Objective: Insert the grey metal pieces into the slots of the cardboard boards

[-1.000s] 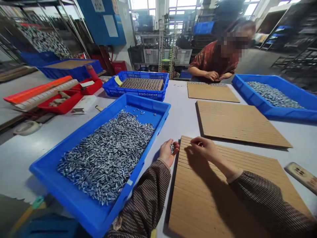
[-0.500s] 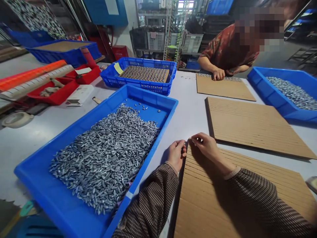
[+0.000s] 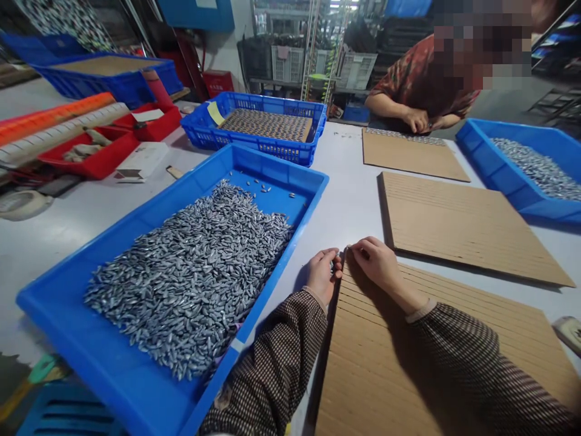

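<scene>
My left hand (image 3: 323, 275) is curled closed beside the left edge of a slotted cardboard board (image 3: 363, 357), with some small silver spindle-shaped pieces showing between its fingers. At the board's far left corner, my right hand (image 3: 376, 266) pinches a tiny piece between thumb and fingertips. Its exact shape is mostly hidden. Slits run across the board near its far end. To the left, a blue tray (image 3: 318, 181) holds a large heap of the same silver pieces (image 3: 195, 278), with a few loose ones at its far end.
Beyond my board lies a second slotted board (image 3: 467, 230). A co-worker (image 3: 408, 85) bends over another board (image 3: 413, 154), near a blue bin (image 3: 499, 172) of silver pieces. A blue basket (image 3: 272, 154) with a filled board, red boxes (image 3: 97, 163) and a tape roll (image 3: 22, 204) stand left.
My hands stay at the board's corner with only slight finger movement. The view has tilted a little. The co-worker's hands have drawn closer together.
</scene>
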A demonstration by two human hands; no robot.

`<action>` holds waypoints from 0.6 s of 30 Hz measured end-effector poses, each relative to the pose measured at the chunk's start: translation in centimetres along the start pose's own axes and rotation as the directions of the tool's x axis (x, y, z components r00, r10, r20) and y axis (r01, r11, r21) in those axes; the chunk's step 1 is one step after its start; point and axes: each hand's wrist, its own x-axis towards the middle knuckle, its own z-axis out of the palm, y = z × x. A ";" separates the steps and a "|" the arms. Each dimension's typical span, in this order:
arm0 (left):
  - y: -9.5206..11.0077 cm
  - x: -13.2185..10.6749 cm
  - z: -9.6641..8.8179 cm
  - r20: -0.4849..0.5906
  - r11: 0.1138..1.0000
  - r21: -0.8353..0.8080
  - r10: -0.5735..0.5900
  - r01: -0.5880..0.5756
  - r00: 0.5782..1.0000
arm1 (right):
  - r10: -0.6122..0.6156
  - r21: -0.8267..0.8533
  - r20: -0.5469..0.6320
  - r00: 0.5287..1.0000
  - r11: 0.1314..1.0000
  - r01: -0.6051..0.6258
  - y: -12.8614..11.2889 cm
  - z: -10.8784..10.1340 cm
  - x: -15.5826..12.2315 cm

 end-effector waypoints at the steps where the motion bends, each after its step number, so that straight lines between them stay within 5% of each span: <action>1: 0.0 0.0 0.0 0.002 1.000 -0.001 -0.003 0.003 1.000 | -0.006 -0.011 0.007 1.000 1.000 0.006 0.0 -0.1 0.1; 18: 0.6 -0.3 -0.3 0.035 0.998 0.061 -0.036 0.034 0.999 | -0.037 -0.034 0.118 0.992 0.999 0.042 0.0 -0.9 0.9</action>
